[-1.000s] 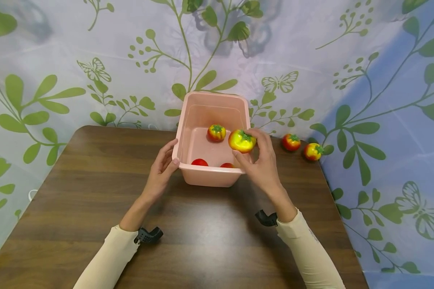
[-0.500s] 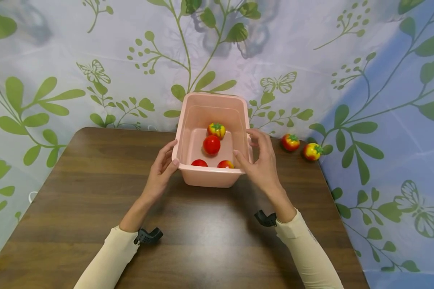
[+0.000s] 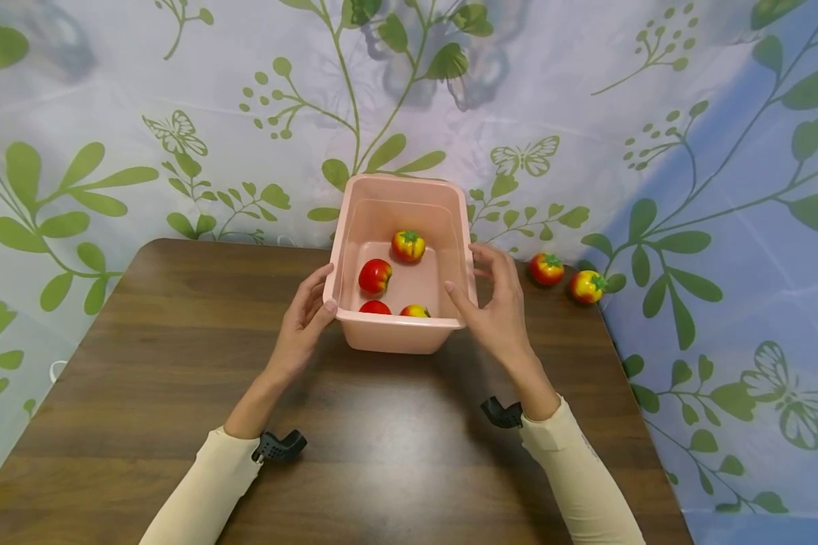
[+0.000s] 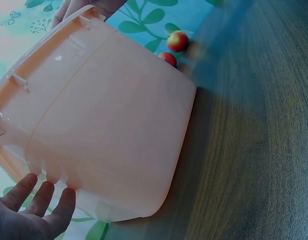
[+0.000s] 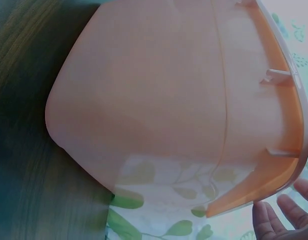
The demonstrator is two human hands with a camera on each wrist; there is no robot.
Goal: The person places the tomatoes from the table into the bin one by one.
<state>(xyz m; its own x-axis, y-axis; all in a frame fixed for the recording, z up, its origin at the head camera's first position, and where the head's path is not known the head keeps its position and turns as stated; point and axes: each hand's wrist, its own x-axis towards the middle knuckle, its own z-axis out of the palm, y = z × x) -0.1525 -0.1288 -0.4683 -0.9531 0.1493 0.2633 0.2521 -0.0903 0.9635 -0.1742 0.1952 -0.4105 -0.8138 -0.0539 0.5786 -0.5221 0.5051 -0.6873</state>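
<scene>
A pale pink plastic basin stands at the back of the table in the head view. My left hand holds its near left corner, thumb over the rim and fingers against the outer wall, as the left wrist view also shows. At the right rim my right hand has relaxed, spread fingers outside and the thumb over the opening; it holds no tomato. Inside lie a red-yellow tomato with a green top, a red tomato, and two more, a red tomato and a yellowish tomato, partly hidden by the near rim.
Two more red-yellow tomatoes, one nearer and one at the table's right edge, lie right of the basin. A leaf-patterned cloth hangs behind the brown wooden table.
My right hand has let go of a red-yellow tomato, which dropped into the basin and rolled to its left side. The hand has shifted slightly right. My left hand stays at the corner.
</scene>
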